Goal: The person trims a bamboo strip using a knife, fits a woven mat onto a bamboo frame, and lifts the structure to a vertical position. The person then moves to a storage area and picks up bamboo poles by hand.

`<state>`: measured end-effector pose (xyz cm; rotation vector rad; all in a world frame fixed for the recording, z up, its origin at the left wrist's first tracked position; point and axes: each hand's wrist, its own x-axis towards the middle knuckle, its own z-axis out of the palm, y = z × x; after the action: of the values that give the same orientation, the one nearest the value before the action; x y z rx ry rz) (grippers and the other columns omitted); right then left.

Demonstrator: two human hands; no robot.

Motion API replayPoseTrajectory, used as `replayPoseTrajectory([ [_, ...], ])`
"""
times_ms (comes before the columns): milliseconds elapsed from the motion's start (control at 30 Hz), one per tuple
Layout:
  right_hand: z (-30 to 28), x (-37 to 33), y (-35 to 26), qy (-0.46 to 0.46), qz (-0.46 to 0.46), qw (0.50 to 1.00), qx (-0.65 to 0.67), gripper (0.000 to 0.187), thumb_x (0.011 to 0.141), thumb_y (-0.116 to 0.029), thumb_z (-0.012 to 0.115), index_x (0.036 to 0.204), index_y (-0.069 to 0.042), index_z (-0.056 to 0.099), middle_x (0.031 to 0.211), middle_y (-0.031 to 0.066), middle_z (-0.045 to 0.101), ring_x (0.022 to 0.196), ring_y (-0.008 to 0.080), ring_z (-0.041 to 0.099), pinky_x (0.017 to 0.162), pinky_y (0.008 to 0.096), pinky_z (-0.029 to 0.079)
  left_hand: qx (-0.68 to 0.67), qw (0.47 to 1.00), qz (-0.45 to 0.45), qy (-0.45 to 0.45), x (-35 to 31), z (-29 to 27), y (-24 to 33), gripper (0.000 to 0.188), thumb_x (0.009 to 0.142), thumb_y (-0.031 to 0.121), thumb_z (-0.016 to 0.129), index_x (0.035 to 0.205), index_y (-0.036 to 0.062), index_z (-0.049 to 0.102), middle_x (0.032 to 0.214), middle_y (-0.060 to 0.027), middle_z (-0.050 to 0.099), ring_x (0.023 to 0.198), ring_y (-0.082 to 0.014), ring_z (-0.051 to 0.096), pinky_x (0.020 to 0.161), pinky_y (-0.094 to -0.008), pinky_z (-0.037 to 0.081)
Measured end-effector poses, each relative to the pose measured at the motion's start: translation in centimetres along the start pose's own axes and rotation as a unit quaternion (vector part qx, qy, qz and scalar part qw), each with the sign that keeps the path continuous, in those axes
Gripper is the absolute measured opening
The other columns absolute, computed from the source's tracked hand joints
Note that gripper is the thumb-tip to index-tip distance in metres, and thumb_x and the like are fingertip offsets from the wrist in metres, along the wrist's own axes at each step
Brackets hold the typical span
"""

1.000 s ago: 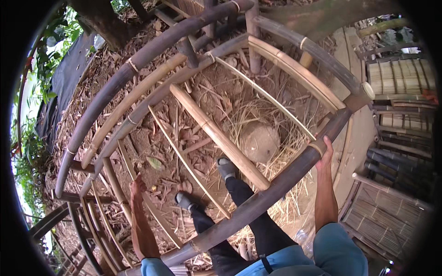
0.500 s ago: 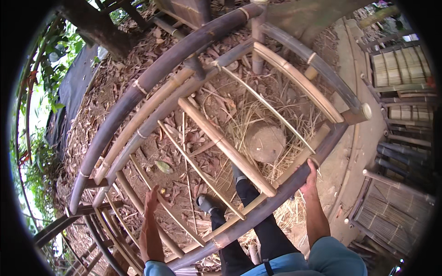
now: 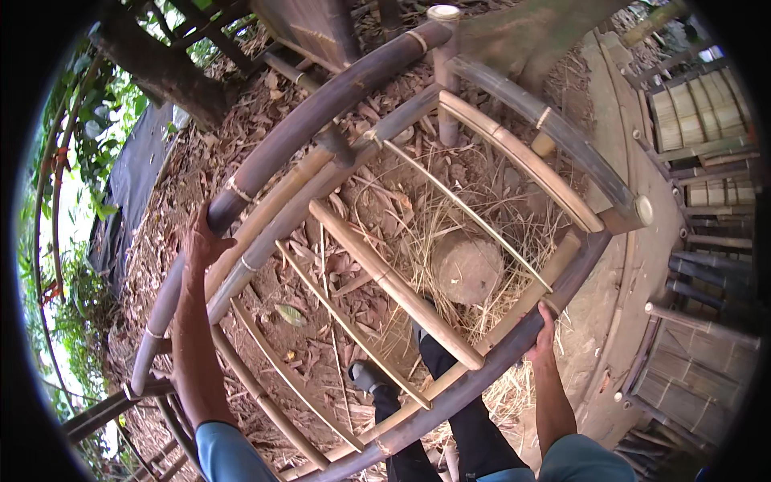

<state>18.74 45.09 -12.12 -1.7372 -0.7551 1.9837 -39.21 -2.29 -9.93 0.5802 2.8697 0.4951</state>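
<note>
A bamboo furniture frame point(image 3: 384, 67), with curved dark poles and lighter crosspieces, spans the space before me. My left hand point(image 3: 206, 243) is closed over the dark outer pole on its far left side, the thumb pointing right across it. On the near right, the fingers of my right hand point(image 3: 543, 332) wrap the dark near rail point(image 3: 498, 351), close to a joint. Between the rails run a thick pale crosspiece point(image 3: 393, 281) and several thin bamboo strips point(image 3: 353, 325).
Inside the frame's outline, a round stump point(image 3: 467, 270) stands among straw and dry leaves. My legs and feet show beneath the rails. Woven bamboo panels point(image 3: 697, 114) and stacked poles line the right. A tree trunk point(image 3: 165, 68) and dark sheeting point(image 3: 136, 189) are at the left.
My left hand has moved up and away from beside the thin strips and taken hold of the dark outer pole. My right hand keeps its grip on the near rail.
</note>
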Motion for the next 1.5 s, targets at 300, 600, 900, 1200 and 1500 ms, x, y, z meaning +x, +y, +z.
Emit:
replayPoseTrajectory([
  [300,0.2,-1.2,-0.2,0.028,-0.026,0.999,-0.017,0.038,0.086,-0.045,0.071,0.100,-0.011,0.061,0.074,0.0070,0.062,0.065,0.0209,0.063,0.062,0.0353,0.056,0.059,0.997,-0.040,0.035,-0.1,-3.0,2.3,0.064,0.055,0.009,0.077,0.113,0.0054,0.051,0.108,-0.0193,0.061,0.101,-0.0403,0.060,0.089,-0.0495,0.047],
  [600,9.4,3.5,0.7,-0.010,-0.005,0.999,-0.034,0.048,0.083,-0.044,0.075,0.108,-0.007,0.058,0.072,0.0053,0.059,0.061,0.0196,0.062,0.058,0.0347,0.055,0.144,0.981,-0.053,0.115,-5.3,-10.4,-2.5,0.072,0.055,0.011,0.075,0.122,0.0040,0.050,0.101,-0.0217,0.058,0.091,-0.0427,0.060,0.076,-0.0508,0.048],
  [900,12.8,6.2,2.6,-0.025,0.019,0.996,-0.087,0.051,0.080,-0.047,0.077,0.113,-0.010,0.061,0.089,0.0042,0.062,0.074,0.0179,0.063,0.066,0.0361,0.054,0.184,0.966,-0.035,0.178,-5.6,-10.0,-6.3,0.076,0.058,0.012,0.073,0.129,0.0035,0.048,0.111,-0.0244,0.058,0.096,-0.0457,0.060,0.083,-0.0551,0.048],
  [1200,7.4,3.0,10.5,-0.088,0.127,0.987,0.038,0.066,0.086,-0.056,0.069,0.130,-0.009,0.052,0.105,0.0067,0.066,0.097,0.0228,0.066,0.092,0.0424,0.053,-0.001,0.991,-0.108,0.080,-9.2,-11.2,-7.8,0.091,0.063,0.028,0.085,0.139,-0.0021,0.046,0.118,-0.0255,0.063,0.106,-0.0383,0.063,0.091,-0.0453,0.049],
  [1500,5.6,-4.8,20.4,-0.167,0.120,0.978,0.042,0.051,0.086,-0.040,0.074,0.123,-0.009,0.057,0.099,0.0078,0.068,0.094,0.0228,0.067,0.090,0.0410,0.053,0.074,0.975,-0.207,0.036,-14.7,-11.5,-19.9,0.108,0.052,0.022,0.093,0.143,-0.0036,0.041,0.121,-0.0233,0.062,0.110,-0.0352,0.062,0.098,-0.0434,0.047],
])
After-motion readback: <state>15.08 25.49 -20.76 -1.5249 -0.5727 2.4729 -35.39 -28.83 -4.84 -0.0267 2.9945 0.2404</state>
